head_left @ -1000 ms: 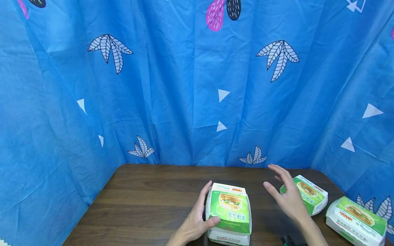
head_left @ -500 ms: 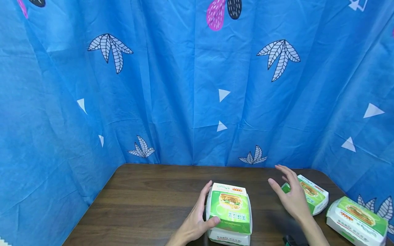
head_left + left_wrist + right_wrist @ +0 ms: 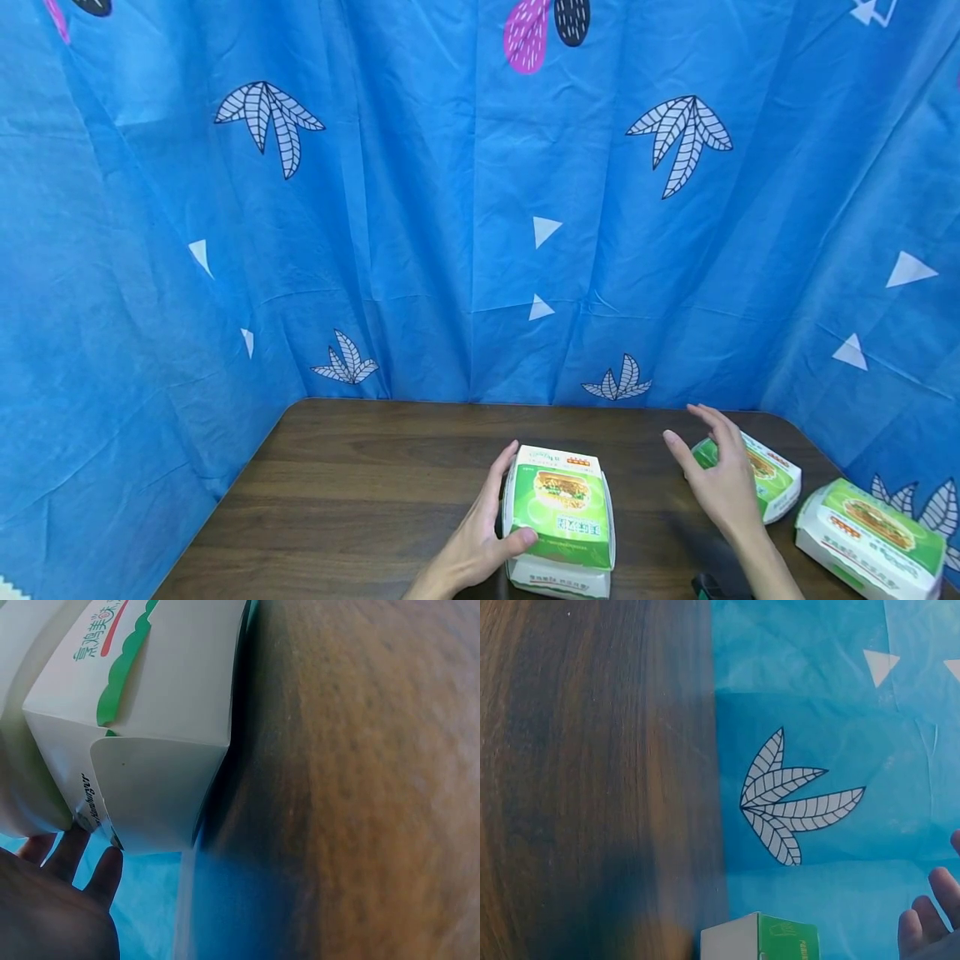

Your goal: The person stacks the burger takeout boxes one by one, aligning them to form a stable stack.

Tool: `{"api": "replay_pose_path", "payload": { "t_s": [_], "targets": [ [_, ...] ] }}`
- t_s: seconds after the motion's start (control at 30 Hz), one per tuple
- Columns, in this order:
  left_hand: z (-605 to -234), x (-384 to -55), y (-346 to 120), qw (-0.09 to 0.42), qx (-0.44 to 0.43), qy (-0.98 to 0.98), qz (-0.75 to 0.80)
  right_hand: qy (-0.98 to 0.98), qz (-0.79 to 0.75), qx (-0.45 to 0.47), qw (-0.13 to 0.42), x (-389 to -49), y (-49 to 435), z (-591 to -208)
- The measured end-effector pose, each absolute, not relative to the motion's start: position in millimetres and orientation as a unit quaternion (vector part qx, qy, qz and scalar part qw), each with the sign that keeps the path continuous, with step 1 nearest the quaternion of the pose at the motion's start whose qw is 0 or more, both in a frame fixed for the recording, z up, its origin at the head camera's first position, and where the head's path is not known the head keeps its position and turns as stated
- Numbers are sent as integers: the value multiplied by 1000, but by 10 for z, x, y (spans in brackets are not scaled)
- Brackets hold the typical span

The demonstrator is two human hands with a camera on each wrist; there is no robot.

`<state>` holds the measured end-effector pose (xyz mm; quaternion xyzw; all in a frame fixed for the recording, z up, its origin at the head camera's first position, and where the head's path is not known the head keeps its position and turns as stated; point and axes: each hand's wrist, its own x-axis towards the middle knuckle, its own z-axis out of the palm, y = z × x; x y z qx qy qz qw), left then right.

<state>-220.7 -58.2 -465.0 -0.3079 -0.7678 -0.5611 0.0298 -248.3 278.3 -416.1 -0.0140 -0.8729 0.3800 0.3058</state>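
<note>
A creased blue cloth (image 3: 420, 208) is hung behind, printed with white leaf sprays and pale triangles, plus pink and black teardrops up top. Below it, a dark brown wood-grain tabletop (image 3: 337, 475) with rounded far corners is shown. Near the middle of its front, the held carton (image 3: 562, 508) is grasped by the left hand (image 3: 468, 542): fingers laid along its left side, thumb bent over the near corner. It is made of smooth folded paperboard, boxy with sloped sides; the green top is printed with a burger, the lower part is white. Right of that, the right hand (image 3: 723, 483) is held released, fingers loosely spread and thumb out, nothing grasped. The back carton (image 3: 783, 479), same green-and-white board, is partly covered by it. A dark item (image 3: 707, 587) at the bottom edge is cut off by the frame. Far right, the right-edge carton (image 3: 870, 537) is set at an angle, its white side panel printed with text. Versus a second ago: the right hand is shifted rightward and more of the back carton is hidden; the left hand and held carton are unmoved.
</note>
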Motion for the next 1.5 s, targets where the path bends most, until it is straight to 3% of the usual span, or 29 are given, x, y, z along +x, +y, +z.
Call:
{"api": "replay_pose_path", "payload": {
  "t_s": [0.97, 1.5],
  "targets": [
    [-4647, -2216, -571, 9, -301, -771, -562, -866, 362, -105, 330, -2537, 3013, -4385],
    [-4650, -2216, -575, 12, -300, -772, -560, -890, 322, -155, 283, -2528, 3095, -4409]
  ]
}}
